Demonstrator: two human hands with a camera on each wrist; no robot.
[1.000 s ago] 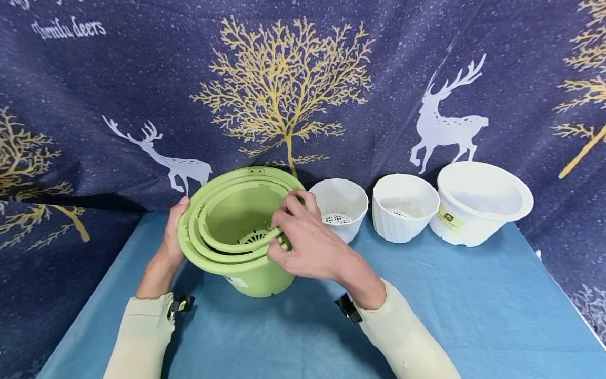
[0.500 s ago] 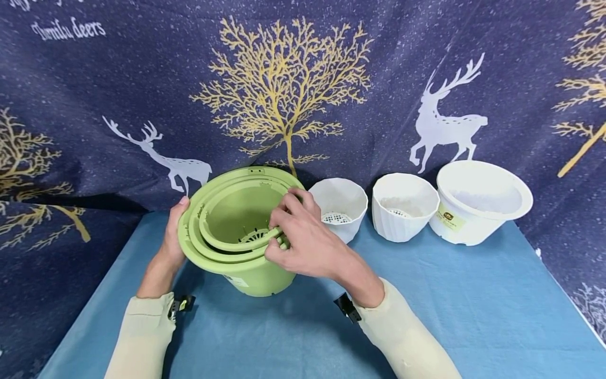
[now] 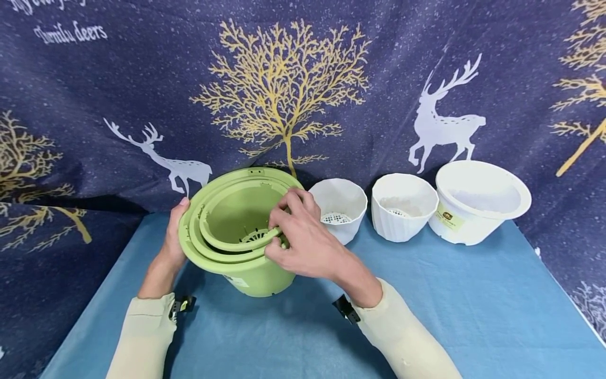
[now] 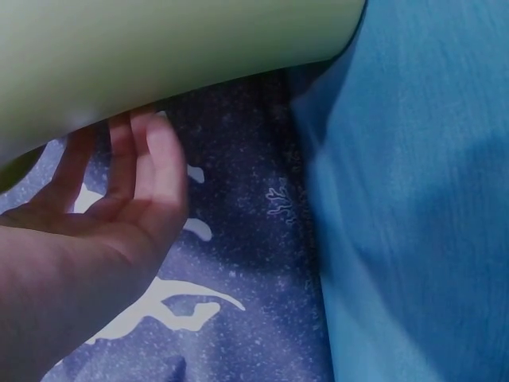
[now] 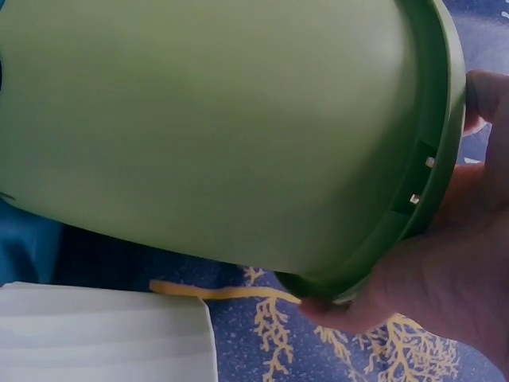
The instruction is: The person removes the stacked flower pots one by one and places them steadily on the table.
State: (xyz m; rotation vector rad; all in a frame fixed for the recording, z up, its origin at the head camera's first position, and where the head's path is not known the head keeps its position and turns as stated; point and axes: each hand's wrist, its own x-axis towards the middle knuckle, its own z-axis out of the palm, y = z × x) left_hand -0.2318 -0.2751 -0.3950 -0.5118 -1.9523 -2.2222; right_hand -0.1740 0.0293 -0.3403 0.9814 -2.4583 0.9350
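Observation:
Green plastic flowerpots stand nested one inside another at the left of the table in the head view, mouths tipped toward me. The outer pot (image 3: 265, 281) has a white label low on its side; inside it sit a middle pot (image 3: 228, 257) and an inner pot (image 3: 232, 213) with slots in its base. My left hand (image 3: 174, 231) holds the outer pot at its left, thumb at the rim, fingers (image 4: 163, 159) bent against its side. With curled fingers my right hand (image 3: 305, 239) grips the rim of the inner pot at its right side, covering part of the nested rims.
Right of the green pots, a faceted white pot (image 3: 345, 231), another faceted white pot (image 3: 400, 226) and a wider round white pot (image 3: 473, 231) with a label stand in a row. Behind them hangs a blue deer-and-tree curtain (image 3: 369, 131). A blue cloth (image 3: 473, 305) covers the table.

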